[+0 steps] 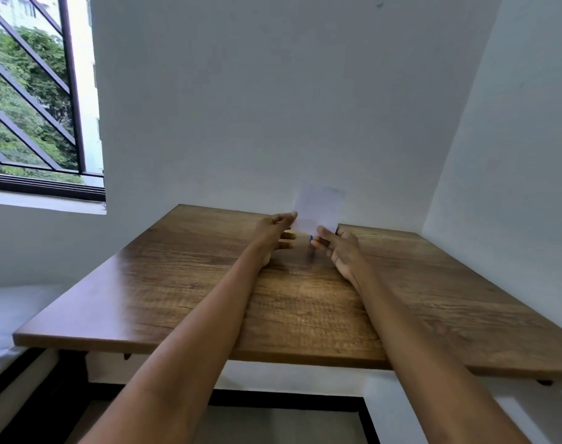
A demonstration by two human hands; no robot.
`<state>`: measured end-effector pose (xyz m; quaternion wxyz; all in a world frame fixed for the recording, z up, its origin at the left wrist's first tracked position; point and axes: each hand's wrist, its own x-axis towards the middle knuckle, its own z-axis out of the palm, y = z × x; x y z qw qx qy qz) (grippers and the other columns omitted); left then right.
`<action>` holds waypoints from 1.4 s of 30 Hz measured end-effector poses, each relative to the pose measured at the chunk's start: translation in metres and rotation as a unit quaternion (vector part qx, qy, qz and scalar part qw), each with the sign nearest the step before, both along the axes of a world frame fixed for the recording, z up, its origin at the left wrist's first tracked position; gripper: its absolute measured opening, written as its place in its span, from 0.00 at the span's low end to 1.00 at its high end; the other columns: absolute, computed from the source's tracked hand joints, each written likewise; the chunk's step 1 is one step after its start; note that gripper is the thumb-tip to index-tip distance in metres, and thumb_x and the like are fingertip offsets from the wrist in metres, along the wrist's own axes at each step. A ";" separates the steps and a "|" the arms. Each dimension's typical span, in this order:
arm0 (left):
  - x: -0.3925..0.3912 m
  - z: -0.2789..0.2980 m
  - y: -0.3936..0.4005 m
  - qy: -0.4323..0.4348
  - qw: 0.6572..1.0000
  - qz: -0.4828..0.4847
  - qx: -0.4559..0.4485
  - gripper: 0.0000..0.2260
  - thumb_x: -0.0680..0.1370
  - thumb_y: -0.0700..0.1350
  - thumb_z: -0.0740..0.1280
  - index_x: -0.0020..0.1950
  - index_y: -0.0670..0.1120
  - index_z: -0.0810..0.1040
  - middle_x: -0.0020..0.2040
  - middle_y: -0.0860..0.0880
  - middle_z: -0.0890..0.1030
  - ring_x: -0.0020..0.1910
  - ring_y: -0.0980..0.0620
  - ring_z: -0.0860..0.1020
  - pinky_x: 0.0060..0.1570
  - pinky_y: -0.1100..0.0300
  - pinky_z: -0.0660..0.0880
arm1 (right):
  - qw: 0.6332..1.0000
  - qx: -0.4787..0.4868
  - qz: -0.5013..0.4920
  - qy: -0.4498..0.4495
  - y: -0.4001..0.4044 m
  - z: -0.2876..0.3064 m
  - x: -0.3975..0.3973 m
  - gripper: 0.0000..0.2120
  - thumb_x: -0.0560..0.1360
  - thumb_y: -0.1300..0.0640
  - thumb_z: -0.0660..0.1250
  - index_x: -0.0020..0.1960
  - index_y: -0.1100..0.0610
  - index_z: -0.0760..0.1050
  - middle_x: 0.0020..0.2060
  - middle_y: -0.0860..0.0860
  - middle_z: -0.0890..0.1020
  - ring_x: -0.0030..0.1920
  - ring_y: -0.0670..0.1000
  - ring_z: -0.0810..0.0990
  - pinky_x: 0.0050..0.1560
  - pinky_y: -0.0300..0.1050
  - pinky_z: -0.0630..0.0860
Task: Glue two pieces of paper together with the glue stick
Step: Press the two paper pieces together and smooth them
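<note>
A small white piece of paper (318,206) is held upright above the far part of the wooden table (183,302), blurred against the white wall. My left hand (275,233) pinches its lower left edge. My right hand (337,248) pinches its lower right edge. A small blue thing (311,238), perhaps the glue stick, shows just below the paper beside my right fingers; I cannot tell what holds it. Whether the paper is one sheet or two pressed together is not clear.
The table stands in a corner, with white walls behind and to the right. A barred window (39,100) is at the left. A white surface (4,315) lies left of the table, below its level.
</note>
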<state>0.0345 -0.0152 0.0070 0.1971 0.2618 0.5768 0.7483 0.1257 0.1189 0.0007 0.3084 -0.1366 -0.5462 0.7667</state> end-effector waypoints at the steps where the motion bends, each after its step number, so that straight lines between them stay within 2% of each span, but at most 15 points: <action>1: 0.001 0.001 -0.001 -0.011 1.000 -0.020 0.014 0.12 0.75 0.51 0.68 0.53 0.45 0.78 0.44 0.50 0.80 0.37 0.53 0.79 0.34 0.60 0.79 | 1.000 -0.013 0.000 0.012 -0.001 0.000 -0.002 0.07 0.71 0.65 0.71 0.47 0.60 0.75 0.45 0.54 0.82 0.41 0.50 0.84 0.36 0.40 0.81; 3: 0.003 0.000 -0.001 0.001 0.998 -0.057 0.005 0.11 0.75 0.49 0.69 0.54 0.45 0.77 0.45 0.49 0.82 0.39 0.52 0.80 0.36 0.60 0.80 | 0.999 -0.024 0.002 0.034 -0.003 0.000 -0.005 0.07 0.72 0.65 0.70 0.47 0.60 0.74 0.46 0.55 0.82 0.46 0.52 0.83 0.37 0.41 0.82; 5: 0.006 -0.002 0.003 0.027 0.998 -0.061 -0.021 0.12 0.74 0.46 0.70 0.54 0.41 0.77 0.44 0.47 0.82 0.38 0.52 0.80 0.35 0.61 0.81 | 1.000 0.020 -0.003 0.005 -0.006 0.000 -0.006 0.06 0.71 0.61 0.72 0.46 0.57 0.76 0.45 0.53 0.84 0.47 0.51 0.82 0.38 0.41 0.80; 9: 0.006 -0.005 0.009 0.009 1.000 0.008 -0.015 0.13 0.74 0.42 0.70 0.54 0.34 0.77 0.39 0.45 0.80 0.30 0.53 0.79 0.29 0.62 0.80 | 0.990 0.114 -0.010 -0.087 -0.010 -0.005 -0.009 0.08 0.69 0.52 0.74 0.44 0.55 0.80 0.38 0.49 0.82 0.36 0.47 0.75 0.36 0.40 0.71; 14: 0.000 -0.008 0.009 0.023 0.998 0.021 -0.053 0.09 0.73 0.41 0.72 0.47 0.36 0.77 0.35 0.44 0.80 0.24 0.54 0.78 0.24 0.63 0.78 | 0.987 0.098 -0.095 -0.088 0.003 -0.003 -0.005 0.07 0.70 0.52 0.74 0.42 0.55 0.80 0.29 0.49 0.76 0.29 0.45 0.70 0.31 0.37 0.71; 17: 0.000 -0.008 0.009 0.035 0.996 0.021 -0.077 0.08 0.72 0.41 0.73 0.41 0.40 0.75 0.33 0.44 0.80 0.21 0.55 0.78 0.22 0.64 0.76 | 0.986 0.030 -0.154 -0.053 0.012 0.000 0.001 0.10 0.69 0.53 0.75 0.42 0.58 0.78 0.30 0.49 0.76 0.28 0.45 0.70 0.27 0.35 0.70; 20: -0.002 -0.009 0.009 0.030 0.997 0.026 -0.072 0.08 0.71 0.41 0.73 0.42 0.40 0.75 0.33 0.43 0.80 0.21 0.55 0.78 0.22 0.63 0.77 | 0.988 0.001 -0.156 -0.022 0.015 0.001 0.004 0.09 0.68 0.54 0.76 0.40 0.57 0.78 0.31 0.49 0.77 0.29 0.45 0.72 0.26 0.34 0.73; 23: -0.003 -0.008 0.008 0.027 0.997 0.021 -0.070 0.09 0.71 0.42 0.73 0.44 0.40 0.76 0.34 0.44 0.80 0.21 0.55 0.78 0.23 0.63 0.77 | 0.990 0.094 -0.079 -0.071 0.005 -0.001 0.000 0.07 0.69 0.55 0.74 0.43 0.56 0.79 0.35 0.48 0.81 0.34 0.46 0.78 0.31 0.36 0.75; 25: -0.003 -0.007 0.007 0.033 0.996 0.003 -0.086 0.09 0.71 0.42 0.73 0.43 0.40 0.75 0.34 0.45 0.81 0.22 0.55 0.79 0.23 0.64 0.76 | 0.986 0.117 -0.078 -0.085 0.003 -0.001 -0.003 0.09 0.70 0.55 0.73 0.47 0.57 0.79 0.40 0.49 0.82 0.40 0.48 0.80 0.33 0.37 0.75; 30: -0.002 -0.007 0.008 0.054 0.991 -0.022 -0.119 0.11 0.71 0.42 0.73 0.46 0.37 0.77 0.37 0.43 0.81 0.24 0.55 0.79 0.24 0.63 0.77 | 0.985 0.033 -0.169 -0.021 0.017 -0.001 0.002 0.08 0.74 0.57 0.70 0.51 0.60 0.79 0.31 0.50 0.76 0.30 0.45 0.73 0.27 0.33 0.74; 33: -0.003 -0.005 0.006 0.042 0.996 -0.016 -0.081 0.17 0.72 0.46 0.72 0.55 0.37 0.76 0.45 0.43 0.81 0.37 0.49 0.82 0.30 0.58 0.80 | 0.982 0.085 -0.165 -0.025 0.013 -0.001 0.000 0.10 0.75 0.57 0.68 0.55 0.60 0.78 0.33 0.51 0.77 0.33 0.46 0.74 0.29 0.33 0.74; 35: -0.005 -0.003 0.002 0.031 0.998 -0.004 -0.051 0.19 0.73 0.50 0.71 0.58 0.40 0.76 0.49 0.44 0.81 0.44 0.48 0.81 0.36 0.56 0.80 | 0.977 0.133 -0.156 -0.059 0.010 0.000 0.001 0.11 0.76 0.56 0.66 0.56 0.60 0.78 0.41 0.53 0.80 0.41 0.49 0.77 0.37 0.37 0.76; 37: -0.007 0.001 -0.003 0.030 0.999 0.022 -0.035 0.18 0.73 0.52 0.70 0.58 0.43 0.78 0.48 0.47 0.80 0.43 0.51 0.78 0.36 0.58 0.77 | 0.967 0.193 -0.133 -0.101 0.009 0.001 0.002 0.10 0.77 0.55 0.65 0.54 0.60 0.79 0.46 0.54 0.81 0.45 0.51 0.78 0.43 0.42 0.76; 39: -0.011 0.001 -0.007 0.045 0.997 0.043 -0.042 0.16 0.73 0.54 0.70 0.56 0.45 0.79 0.45 0.52 0.79 0.43 0.55 0.75 0.36 0.60 0.73 | 0.946 0.273 -0.095 -0.147 0.003 -0.001 0.001 0.09 0.77 0.54 0.65 0.51 0.58 0.79 0.46 0.54 0.82 0.43 0.51 0.79 0.43 0.45 0.77; 42: -0.015 -0.001 -0.009 0.079 0.994 0.049 -0.058 0.10 0.71 0.48 0.72 0.49 0.45 0.81 0.45 0.52 0.80 0.42 0.58 0.76 0.35 0.65 0.71 | 0.926 0.335 -0.065 -0.160 -0.009 -0.001 -0.004 0.11 0.76 0.53 0.66 0.54 0.58 0.79 0.46 0.53 0.82 0.42 0.50 0.80 0.43 0.47 0.80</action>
